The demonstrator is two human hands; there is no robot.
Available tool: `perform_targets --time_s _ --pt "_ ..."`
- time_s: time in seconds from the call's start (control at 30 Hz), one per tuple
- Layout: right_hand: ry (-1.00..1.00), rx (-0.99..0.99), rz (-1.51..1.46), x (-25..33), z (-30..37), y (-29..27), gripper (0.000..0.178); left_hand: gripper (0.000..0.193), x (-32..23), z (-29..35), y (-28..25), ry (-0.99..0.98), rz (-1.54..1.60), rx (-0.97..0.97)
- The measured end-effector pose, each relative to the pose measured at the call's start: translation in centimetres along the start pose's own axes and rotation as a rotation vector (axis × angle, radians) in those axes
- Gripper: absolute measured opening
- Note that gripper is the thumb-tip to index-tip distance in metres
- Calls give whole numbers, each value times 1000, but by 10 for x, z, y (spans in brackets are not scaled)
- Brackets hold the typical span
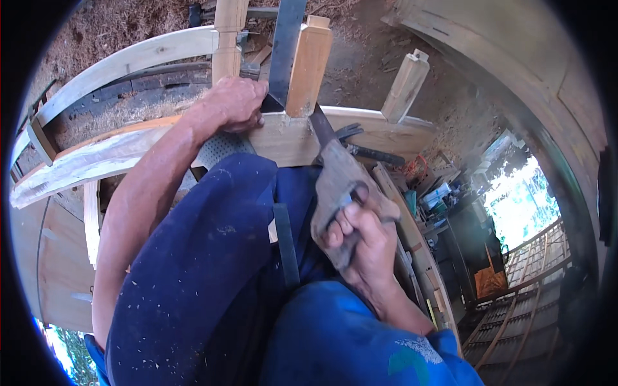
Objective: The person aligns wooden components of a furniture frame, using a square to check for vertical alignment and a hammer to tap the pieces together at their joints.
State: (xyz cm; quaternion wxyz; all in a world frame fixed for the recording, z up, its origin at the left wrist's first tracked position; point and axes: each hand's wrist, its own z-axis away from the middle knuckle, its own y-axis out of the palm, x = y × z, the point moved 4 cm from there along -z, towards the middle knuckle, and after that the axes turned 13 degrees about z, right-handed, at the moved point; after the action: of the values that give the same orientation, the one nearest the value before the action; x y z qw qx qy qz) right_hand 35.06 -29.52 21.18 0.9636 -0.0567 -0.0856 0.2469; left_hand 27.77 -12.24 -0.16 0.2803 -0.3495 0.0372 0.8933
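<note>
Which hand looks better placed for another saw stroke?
Probably the right hand: it is wrapped around the saw handle, with the blade pointing toward the wooden frame. The left hand is at the frame, away from that handle.

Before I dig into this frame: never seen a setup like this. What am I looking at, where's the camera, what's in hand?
No machine here: these are a person's two bare hands. The single picture comes from the left of two fisheye cameras worn on the head, looking down, so straight edges bend near the rim.

The right hand grips the handle of a saw; its blade reaches up beside a short wooden post. The left hand rests at a wooden rail of a frame with several uprights; its fingertips are partly hidden, so I can't say how firmly it holds. Wood shavings cover the ground beyond.
</note>
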Motion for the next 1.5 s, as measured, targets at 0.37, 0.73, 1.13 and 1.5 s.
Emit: perform_targets --time_s 0.37,0.73,1.13,1.5 --pt "-45 -5 1 0 -14 3 26 50 0 -1 -6 -31 -26 20" --pt "-10 -56 -68 -6 -32 6 21 48 4 -6 6 41 -35 -43" --pt "32 -27 -131 -6 -22 -2 20 53 4 -7 5 -5 -24 7" --pt "-2 -15 -162 -5 -20 -4 22 51 9 -12 7 18 -22 -19"
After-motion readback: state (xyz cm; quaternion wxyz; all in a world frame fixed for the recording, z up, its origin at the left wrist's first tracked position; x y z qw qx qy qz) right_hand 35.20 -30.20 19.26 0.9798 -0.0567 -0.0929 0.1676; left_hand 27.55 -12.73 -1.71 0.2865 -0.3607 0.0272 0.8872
